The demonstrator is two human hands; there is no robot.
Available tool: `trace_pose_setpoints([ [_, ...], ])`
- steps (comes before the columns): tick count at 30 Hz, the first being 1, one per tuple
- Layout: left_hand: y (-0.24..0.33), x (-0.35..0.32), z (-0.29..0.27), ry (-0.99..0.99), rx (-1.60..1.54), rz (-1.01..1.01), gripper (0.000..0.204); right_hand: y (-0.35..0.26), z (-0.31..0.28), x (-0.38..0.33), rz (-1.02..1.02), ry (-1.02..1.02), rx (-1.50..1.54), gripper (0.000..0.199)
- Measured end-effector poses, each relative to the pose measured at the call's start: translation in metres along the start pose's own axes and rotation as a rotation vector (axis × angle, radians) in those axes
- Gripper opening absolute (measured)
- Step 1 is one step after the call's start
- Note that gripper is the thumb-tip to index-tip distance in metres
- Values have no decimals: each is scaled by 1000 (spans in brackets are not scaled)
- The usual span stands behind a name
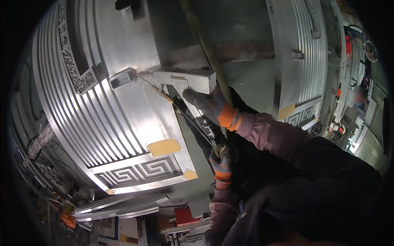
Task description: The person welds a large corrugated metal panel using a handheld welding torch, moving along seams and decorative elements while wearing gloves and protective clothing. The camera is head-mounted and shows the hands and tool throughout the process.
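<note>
My right hand (207, 107), in a grey and orange glove, is closed round the handle of a silver handheld laser welding gun (186, 78). A thin wire feed tube (167, 96) runs beneath its nozzle. The nozzle tip points left and meets the edge of a small rounded metal fitting (122, 79), where a red spot shows. That fitting sits on a shiny ribbed metal door panel (135, 110). Lower down, my left hand (221, 162), gloved alike, wraps round the gun's black-wrapped cable (207, 128); its fingers are partly hidden.
A second ribbed panel (301, 65) with a similar fitting stands to the right. Yellow patches (164, 146) mark the near panel by its key-pattern relief. A thick hose (201, 37) hangs from above beside the gun. Metal strips (119, 209) lie at lower left. Far right, a blurred person (360, 96) appears.
</note>
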State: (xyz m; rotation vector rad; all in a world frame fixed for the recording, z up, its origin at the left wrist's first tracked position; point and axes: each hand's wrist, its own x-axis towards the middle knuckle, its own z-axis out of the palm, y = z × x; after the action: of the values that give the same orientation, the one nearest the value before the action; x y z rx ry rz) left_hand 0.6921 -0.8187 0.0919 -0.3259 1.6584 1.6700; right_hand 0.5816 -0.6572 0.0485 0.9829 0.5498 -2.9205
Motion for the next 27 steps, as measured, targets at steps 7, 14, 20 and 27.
trace_pose_setpoints([
  [7, 0, 12, -18, -49, 53, -136, 42, 32, -42, 16, 57, -200, 661, 75],
  [14, 9, 21, -22, -86, 38, -140, 41, 44, -43, 26, 52, -414, 1082, 78],
  [20, 13, 26, -22, -65, 30, -121, 37, 43, -44, 25, 109, -304, 1189, 68],
  [27, 4, 23, -27, -51, 8, -145, 34, 39, -28, 30, -51, 3, 128, 59],
])
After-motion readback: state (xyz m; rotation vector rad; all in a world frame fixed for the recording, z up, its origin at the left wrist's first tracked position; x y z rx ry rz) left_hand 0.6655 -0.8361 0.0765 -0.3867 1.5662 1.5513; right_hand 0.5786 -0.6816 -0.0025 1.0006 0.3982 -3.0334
